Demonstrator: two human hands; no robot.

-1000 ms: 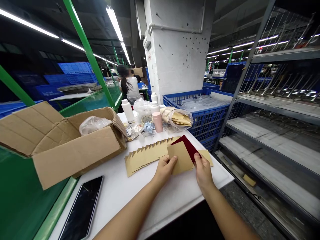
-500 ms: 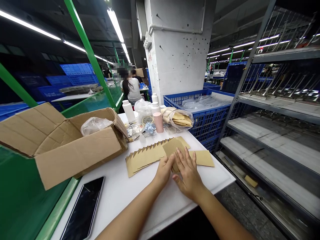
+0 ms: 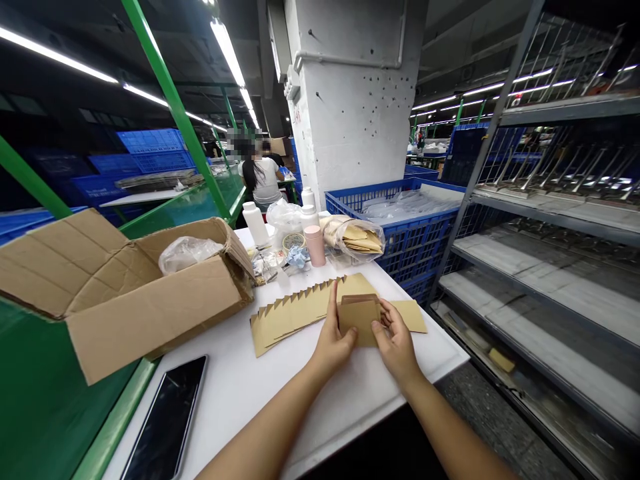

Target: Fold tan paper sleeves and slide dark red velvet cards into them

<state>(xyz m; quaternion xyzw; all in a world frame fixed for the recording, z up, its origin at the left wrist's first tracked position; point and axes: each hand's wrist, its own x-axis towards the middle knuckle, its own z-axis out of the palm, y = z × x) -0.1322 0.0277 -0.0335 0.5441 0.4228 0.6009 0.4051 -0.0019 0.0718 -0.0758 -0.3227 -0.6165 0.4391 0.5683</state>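
Between my two hands stands a small stack of brown paper envelopes (image 3: 359, 323), held upright over the table's front part. My left hand (image 3: 336, 340) grips its left side, thumb on the near face and index finger pointing up. On the right side, my right hand (image 3: 396, 339) clasps the stack with thumb in front and fingers behind. Just beyond, a fanned row of overlapping kraft envelopes (image 3: 293, 310) lies on the white table (image 3: 240, 400). Another kraft envelope (image 3: 411, 315) lies flat behind my right hand, partly hidden by it.
An open cardboard box (image 3: 160, 303) stands at the left, with a phone (image 3: 167, 420) in front. Bottles, a pink cup (image 3: 315, 247) and a plastic bag of envelopes (image 3: 357, 239) sit at the back. A blue crate (image 3: 415, 240) and a metal rack (image 3: 545, 280) flank the table. Someone sits farther off.
The brown stack has gone from tilted, with my right palm laid flat over it, to upright. My right hand has shifted to its right edge and now grips it.
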